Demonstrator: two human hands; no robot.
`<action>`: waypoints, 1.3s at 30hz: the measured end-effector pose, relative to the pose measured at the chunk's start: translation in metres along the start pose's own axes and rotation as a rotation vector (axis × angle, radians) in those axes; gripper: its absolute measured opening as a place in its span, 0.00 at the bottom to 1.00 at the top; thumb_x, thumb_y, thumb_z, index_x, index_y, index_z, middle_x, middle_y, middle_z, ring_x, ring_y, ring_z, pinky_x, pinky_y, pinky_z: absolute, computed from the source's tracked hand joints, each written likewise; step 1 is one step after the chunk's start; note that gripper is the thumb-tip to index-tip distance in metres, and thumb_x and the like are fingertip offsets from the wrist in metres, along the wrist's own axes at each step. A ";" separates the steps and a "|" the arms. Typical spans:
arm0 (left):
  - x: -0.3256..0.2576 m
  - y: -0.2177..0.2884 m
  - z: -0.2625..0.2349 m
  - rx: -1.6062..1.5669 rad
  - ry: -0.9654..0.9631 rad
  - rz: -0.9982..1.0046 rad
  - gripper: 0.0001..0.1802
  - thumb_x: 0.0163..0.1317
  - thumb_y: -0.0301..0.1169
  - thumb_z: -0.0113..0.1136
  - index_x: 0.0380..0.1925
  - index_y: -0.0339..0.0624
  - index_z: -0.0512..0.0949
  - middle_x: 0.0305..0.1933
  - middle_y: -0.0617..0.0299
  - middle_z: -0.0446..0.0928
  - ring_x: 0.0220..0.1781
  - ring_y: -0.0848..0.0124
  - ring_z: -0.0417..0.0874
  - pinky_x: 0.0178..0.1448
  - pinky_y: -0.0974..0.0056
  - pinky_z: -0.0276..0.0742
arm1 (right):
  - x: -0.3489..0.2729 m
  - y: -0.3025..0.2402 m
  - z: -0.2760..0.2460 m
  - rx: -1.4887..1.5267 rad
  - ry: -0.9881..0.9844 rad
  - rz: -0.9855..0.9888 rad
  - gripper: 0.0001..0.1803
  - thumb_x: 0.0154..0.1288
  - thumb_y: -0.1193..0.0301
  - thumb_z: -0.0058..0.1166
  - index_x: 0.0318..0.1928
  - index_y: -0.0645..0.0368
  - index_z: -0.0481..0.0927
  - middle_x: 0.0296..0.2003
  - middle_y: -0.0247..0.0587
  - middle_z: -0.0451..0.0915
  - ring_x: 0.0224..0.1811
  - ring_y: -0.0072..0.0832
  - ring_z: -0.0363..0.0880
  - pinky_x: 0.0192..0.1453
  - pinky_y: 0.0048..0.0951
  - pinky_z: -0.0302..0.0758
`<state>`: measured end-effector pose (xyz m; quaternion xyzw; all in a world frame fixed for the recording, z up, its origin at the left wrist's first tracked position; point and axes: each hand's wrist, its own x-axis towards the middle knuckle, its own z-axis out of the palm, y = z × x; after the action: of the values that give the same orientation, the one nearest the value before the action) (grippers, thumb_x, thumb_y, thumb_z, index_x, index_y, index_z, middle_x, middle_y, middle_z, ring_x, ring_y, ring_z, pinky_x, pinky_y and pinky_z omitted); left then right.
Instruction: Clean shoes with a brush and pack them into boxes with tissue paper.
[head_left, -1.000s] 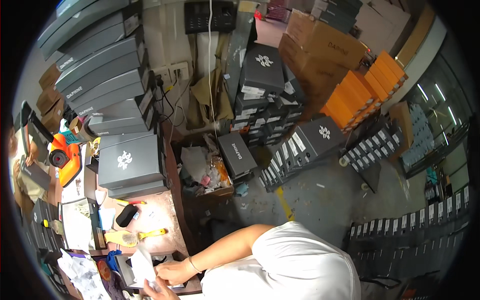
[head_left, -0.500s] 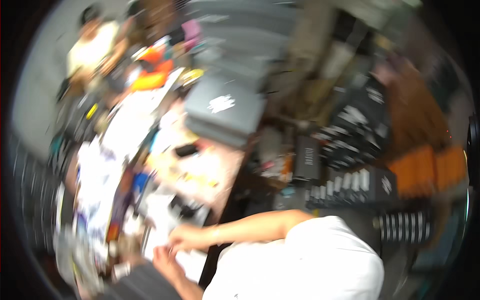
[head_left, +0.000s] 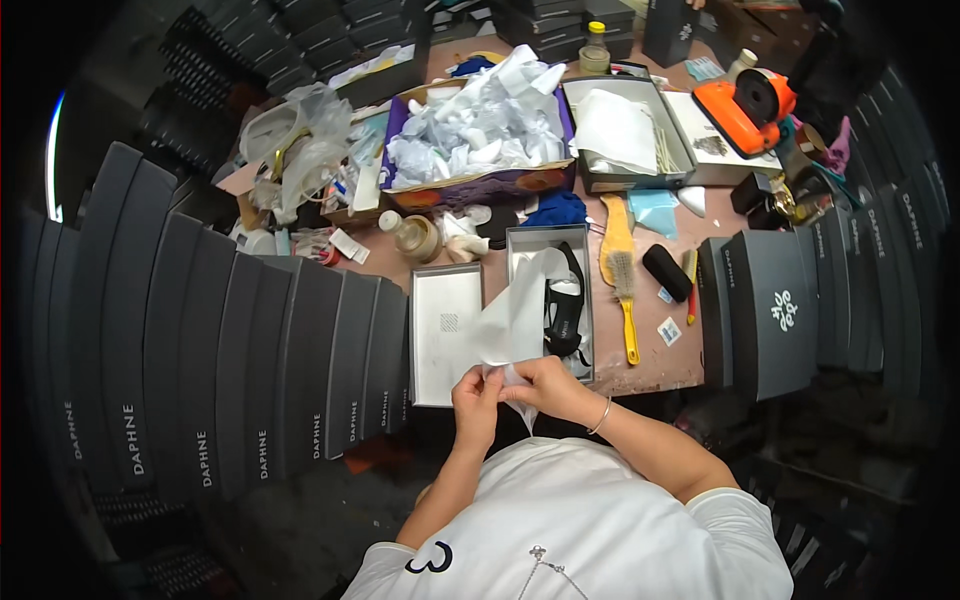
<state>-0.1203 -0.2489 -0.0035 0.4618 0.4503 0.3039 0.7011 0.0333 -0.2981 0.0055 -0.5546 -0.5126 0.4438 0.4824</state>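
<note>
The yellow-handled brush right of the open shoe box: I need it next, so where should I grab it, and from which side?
Probably grip the yellow-handled brush by its slim handle, which points toward the table's near edge with bare tabletop around it. Come in from that near side; the bristle head lies farther back, close to the open shoe box.

Shoe (head_left: 563,305) in open box (head_left: 583,240) — lid (head_left: 446,330) just left, brush (head_left: 622,280) right, paper-filled carton (head_left: 480,185) behind.

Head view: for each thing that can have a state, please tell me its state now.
Left hand: gripping the tissue paper.
Right hand: gripping it too.
Tissue paper: partly unfolded, draped over the shoe box.
Shoe box: open, black shoe inside.
Lid: off, upside down beside box.
Purple box: open, full of crumpled paper.
</note>
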 end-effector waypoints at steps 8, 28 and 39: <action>-0.043 -0.009 -0.044 1.180 0.522 0.394 0.36 0.55 0.20 0.62 0.62 0.30 0.56 0.63 0.43 0.63 0.56 0.53 0.75 0.54 0.56 0.76 | 0.014 0.007 -0.010 -0.132 -0.224 -0.078 0.16 0.62 0.61 0.58 0.29 0.63 0.77 0.23 0.54 0.76 0.25 0.49 0.75 0.31 0.41 0.70; 0.074 0.061 -0.086 0.955 0.027 0.584 0.12 0.58 0.19 0.49 0.42 0.35 0.78 0.41 0.46 0.78 0.41 0.48 0.80 0.45 0.55 0.75 | 0.000 0.106 0.000 -0.375 0.532 0.278 0.50 0.48 0.59 0.71 0.68 0.59 0.58 0.65 0.71 0.56 0.68 0.59 0.58 0.69 0.43 0.61; 0.100 0.067 -0.089 0.751 0.128 0.403 0.12 0.54 0.24 0.54 0.38 0.32 0.81 0.35 0.42 0.81 0.36 0.52 0.84 0.42 0.58 0.77 | -0.021 -0.026 -0.077 0.108 0.359 0.307 0.32 0.62 0.67 0.56 0.65 0.66 0.66 0.61 0.48 0.70 0.64 0.31 0.67 0.68 0.30 0.60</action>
<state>-0.1612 -0.1050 0.0086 0.7439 0.4731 0.2779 0.3815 0.1035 -0.3252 0.0425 -0.6692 -0.3039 0.4330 0.5218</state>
